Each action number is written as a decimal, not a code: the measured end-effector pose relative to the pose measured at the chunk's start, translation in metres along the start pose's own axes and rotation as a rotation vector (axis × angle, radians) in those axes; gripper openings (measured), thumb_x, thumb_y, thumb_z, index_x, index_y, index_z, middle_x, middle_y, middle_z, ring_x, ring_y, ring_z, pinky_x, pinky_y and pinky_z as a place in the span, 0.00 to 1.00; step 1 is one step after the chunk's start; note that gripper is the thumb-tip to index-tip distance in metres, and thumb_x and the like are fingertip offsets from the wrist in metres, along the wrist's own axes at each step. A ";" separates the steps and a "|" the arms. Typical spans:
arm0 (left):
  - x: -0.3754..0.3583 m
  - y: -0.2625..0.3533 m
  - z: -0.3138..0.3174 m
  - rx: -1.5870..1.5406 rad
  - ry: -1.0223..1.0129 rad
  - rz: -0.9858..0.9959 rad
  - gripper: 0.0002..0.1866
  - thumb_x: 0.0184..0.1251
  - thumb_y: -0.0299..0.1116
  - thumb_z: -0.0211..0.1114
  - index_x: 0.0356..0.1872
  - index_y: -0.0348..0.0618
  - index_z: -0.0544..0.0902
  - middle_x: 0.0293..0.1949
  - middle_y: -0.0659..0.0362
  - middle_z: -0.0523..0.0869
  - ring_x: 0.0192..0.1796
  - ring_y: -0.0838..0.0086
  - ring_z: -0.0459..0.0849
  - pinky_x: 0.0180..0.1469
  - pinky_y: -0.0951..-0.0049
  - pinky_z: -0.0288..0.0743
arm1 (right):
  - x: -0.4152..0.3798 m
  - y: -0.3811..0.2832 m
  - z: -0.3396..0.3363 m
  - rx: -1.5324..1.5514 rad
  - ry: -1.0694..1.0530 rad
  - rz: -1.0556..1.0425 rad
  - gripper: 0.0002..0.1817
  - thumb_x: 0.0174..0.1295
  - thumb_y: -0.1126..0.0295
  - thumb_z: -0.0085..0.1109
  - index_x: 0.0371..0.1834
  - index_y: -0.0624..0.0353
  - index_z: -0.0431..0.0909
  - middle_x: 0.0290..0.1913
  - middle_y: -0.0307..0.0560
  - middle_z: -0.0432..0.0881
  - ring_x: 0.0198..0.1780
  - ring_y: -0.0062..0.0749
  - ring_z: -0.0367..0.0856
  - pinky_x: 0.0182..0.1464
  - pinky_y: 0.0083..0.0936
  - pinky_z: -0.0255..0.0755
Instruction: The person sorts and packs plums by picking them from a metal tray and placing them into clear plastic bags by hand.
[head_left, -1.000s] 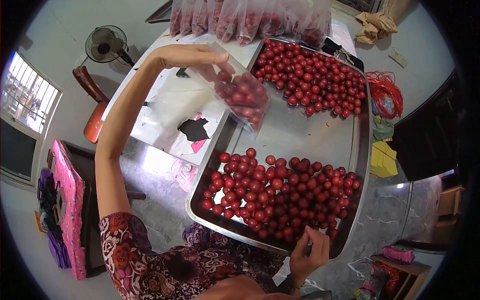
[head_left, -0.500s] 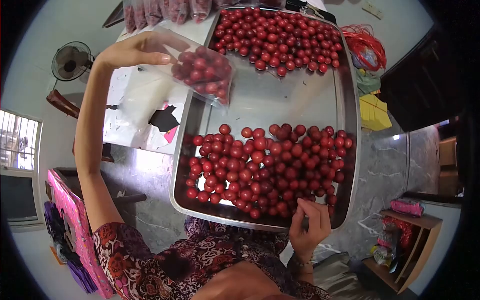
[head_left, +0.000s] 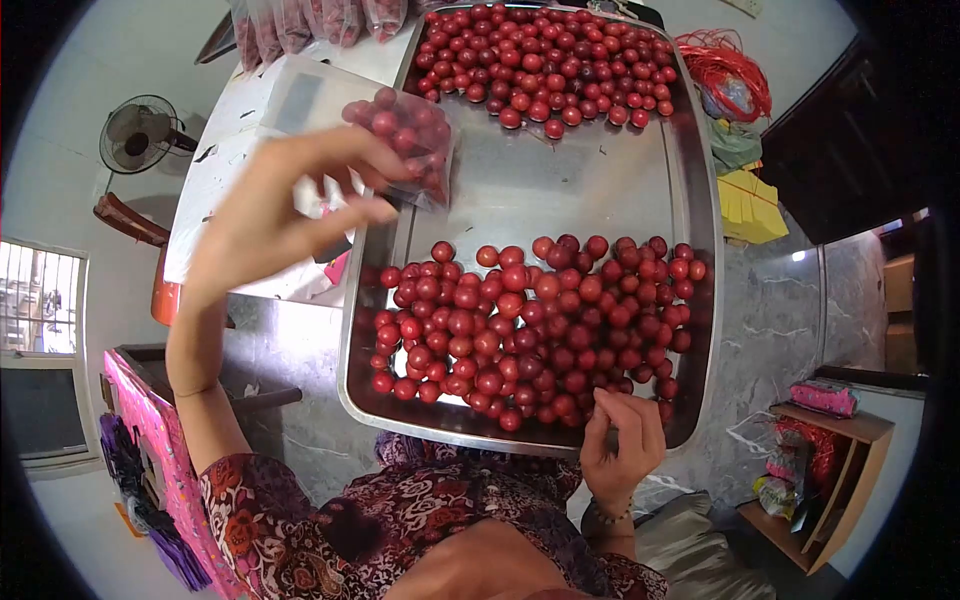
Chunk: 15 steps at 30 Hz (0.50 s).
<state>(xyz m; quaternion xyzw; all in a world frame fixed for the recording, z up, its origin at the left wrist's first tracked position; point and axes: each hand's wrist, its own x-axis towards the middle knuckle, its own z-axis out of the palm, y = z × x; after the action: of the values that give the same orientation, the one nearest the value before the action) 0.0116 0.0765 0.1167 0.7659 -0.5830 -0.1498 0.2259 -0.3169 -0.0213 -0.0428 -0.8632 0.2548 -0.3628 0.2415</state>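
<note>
A clear plastic bag [head_left: 432, 160] partly filled with round red fruits lies across the left rim of a large metal tray [head_left: 570, 190]. My left hand [head_left: 290, 205], slightly smeared by motion, is beside the bag, its fingers and thumb apart and holding nothing. Small plum-like red fruits [head_left: 530, 330] cover the near half of the tray, and another heap [head_left: 550, 65] fills its far end. At the near right corner, my right hand [head_left: 622, 440] rests by the fruit with fingers curled and thumb near them; what they hold, if anything, is hidden.
Filled bags of fruit [head_left: 315, 22] stand on the white table [head_left: 225, 190] at the far left. Red string [head_left: 728, 75] and a yellow stack [head_left: 750, 207] are right of the tray. A fan [head_left: 140, 135] stands left, a wooden shelf [head_left: 840, 440] at lower right.
My left hand has let go of the bag and drawn back toward me, its fingers now spread. The bag has settled on the tray's edge. My right hand has barely moved.
</note>
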 end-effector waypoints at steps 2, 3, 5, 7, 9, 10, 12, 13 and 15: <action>0.009 -0.007 0.036 -0.108 -0.061 0.092 0.14 0.59 0.33 0.74 0.43 0.38 0.83 0.36 0.58 0.86 0.35 0.74 0.84 0.42 0.71 0.76 | -0.001 0.000 0.000 -0.012 -0.002 0.001 0.13 0.53 0.80 0.65 0.43 0.59 0.84 0.35 0.46 0.82 0.34 0.40 0.81 0.37 0.32 0.76; 0.015 -0.010 0.051 -0.089 -0.103 0.127 0.14 0.60 0.34 0.74 0.43 0.38 0.83 0.35 0.57 0.86 0.35 0.72 0.84 0.41 0.70 0.77 | -0.001 0.000 0.000 -0.001 0.001 0.003 0.13 0.53 0.80 0.65 0.43 0.59 0.84 0.35 0.46 0.82 0.34 0.40 0.81 0.37 0.32 0.76; 0.029 -0.011 0.071 -0.073 -0.150 0.164 0.15 0.60 0.35 0.73 0.43 0.38 0.83 0.34 0.57 0.85 0.34 0.71 0.84 0.41 0.70 0.77 | -0.001 0.000 0.000 0.006 0.003 0.009 0.13 0.53 0.80 0.65 0.43 0.58 0.84 0.35 0.46 0.82 0.34 0.40 0.81 0.37 0.32 0.76; 0.039 -0.007 0.085 -0.097 -0.310 0.024 0.17 0.58 0.39 0.75 0.42 0.39 0.83 0.32 0.57 0.85 0.34 0.69 0.85 0.40 0.70 0.79 | 0.000 0.000 -0.001 -0.002 0.005 -0.005 0.13 0.54 0.80 0.65 0.43 0.58 0.84 0.36 0.45 0.82 0.34 0.40 0.81 0.37 0.32 0.76; 0.045 -0.006 0.097 -0.098 -0.327 0.051 0.18 0.57 0.41 0.76 0.41 0.39 0.83 0.31 0.57 0.85 0.33 0.68 0.85 0.39 0.70 0.79 | 0.001 0.000 -0.001 -0.001 0.001 -0.004 0.13 0.54 0.79 0.65 0.43 0.58 0.84 0.36 0.45 0.82 0.34 0.40 0.81 0.37 0.32 0.76; 0.047 -0.008 0.103 -0.099 -0.343 0.077 0.20 0.56 0.43 0.76 0.41 0.39 0.83 0.30 0.58 0.84 0.32 0.68 0.85 0.37 0.69 0.78 | 0.001 -0.001 -0.001 0.001 -0.003 -0.004 0.13 0.54 0.79 0.65 0.43 0.58 0.84 0.36 0.45 0.82 0.34 0.40 0.81 0.37 0.32 0.76; 0.051 -0.014 0.113 -0.104 -0.347 0.100 0.21 0.55 0.45 0.77 0.40 0.39 0.83 0.30 0.57 0.85 0.30 0.68 0.85 0.34 0.68 0.78 | 0.001 -0.001 -0.002 0.003 -0.006 -0.001 0.13 0.54 0.79 0.65 0.43 0.58 0.84 0.36 0.45 0.82 0.34 0.40 0.81 0.37 0.32 0.76; 0.052 -0.013 0.115 -0.085 -0.366 0.084 0.22 0.55 0.46 0.77 0.40 0.39 0.83 0.29 0.58 0.84 0.29 0.68 0.85 0.33 0.68 0.77 | 0.001 -0.001 -0.003 0.006 -0.010 -0.001 0.13 0.54 0.79 0.65 0.43 0.58 0.84 0.36 0.45 0.82 0.34 0.39 0.81 0.37 0.31 0.76; 0.054 -0.011 0.117 -0.068 -0.387 0.068 0.22 0.55 0.46 0.77 0.40 0.40 0.83 0.29 0.58 0.84 0.29 0.68 0.85 0.33 0.69 0.77 | 0.002 -0.001 -0.002 0.008 -0.009 -0.001 0.13 0.54 0.79 0.65 0.43 0.58 0.84 0.36 0.45 0.83 0.34 0.39 0.81 0.36 0.31 0.76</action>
<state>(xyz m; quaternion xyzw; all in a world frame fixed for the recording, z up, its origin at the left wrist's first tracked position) -0.0221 0.0070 0.0129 0.6947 -0.6357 -0.3061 0.1400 -0.3172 -0.0224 -0.0398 -0.8639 0.2519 -0.3600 0.2461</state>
